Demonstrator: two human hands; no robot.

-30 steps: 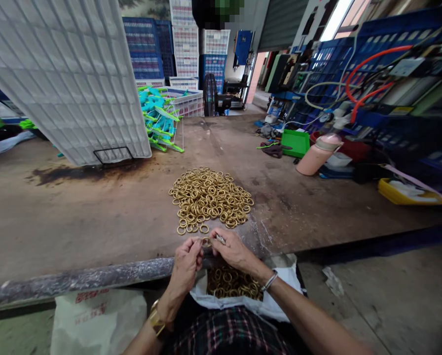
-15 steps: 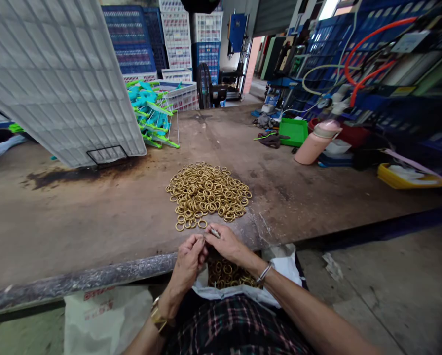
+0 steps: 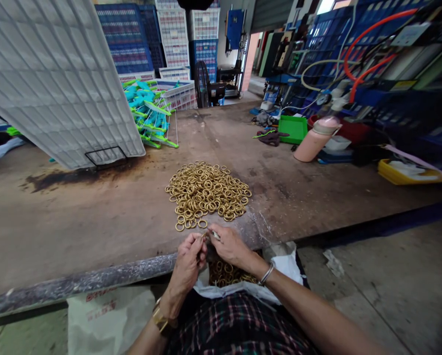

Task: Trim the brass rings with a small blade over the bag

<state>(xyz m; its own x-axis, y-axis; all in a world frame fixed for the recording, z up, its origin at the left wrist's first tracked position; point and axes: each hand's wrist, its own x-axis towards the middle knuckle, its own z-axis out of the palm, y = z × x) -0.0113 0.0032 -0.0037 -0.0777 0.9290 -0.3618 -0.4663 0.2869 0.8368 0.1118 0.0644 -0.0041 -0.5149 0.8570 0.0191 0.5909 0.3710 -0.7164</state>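
At the table's near edge, my left hand (image 3: 187, 259) is closed, its thumb and fingertips pinching a brass ring (image 3: 204, 235) that is mostly hidden. Close against it, my right hand (image 3: 231, 245) is closed around a small pale metal tool (image 3: 215, 235); its working end is too small to make out. A heap of brass rings (image 3: 208, 190) lies on the table just beyond both hands. Below them, more rings (image 3: 226, 272), darker in the shade, fill an open white sack (image 3: 285, 268) at my lap.
A large grey-white ribbed crate (image 3: 61, 84) stands tilted on the left of the wooden table (image 3: 139, 207). Green-and-teal plastic pieces (image 3: 150, 113) lie behind it. To the right are a pink bottle (image 3: 315, 140), a green tray (image 3: 293, 129) and a yellow tray (image 3: 409, 173). A fan (image 3: 203, 86) stands beyond.
My right hand has shifted slightly right, opening a small gap from the left fingertips, where the ring's edge now shows. The heap is unchanged; the view has tilted slightly.
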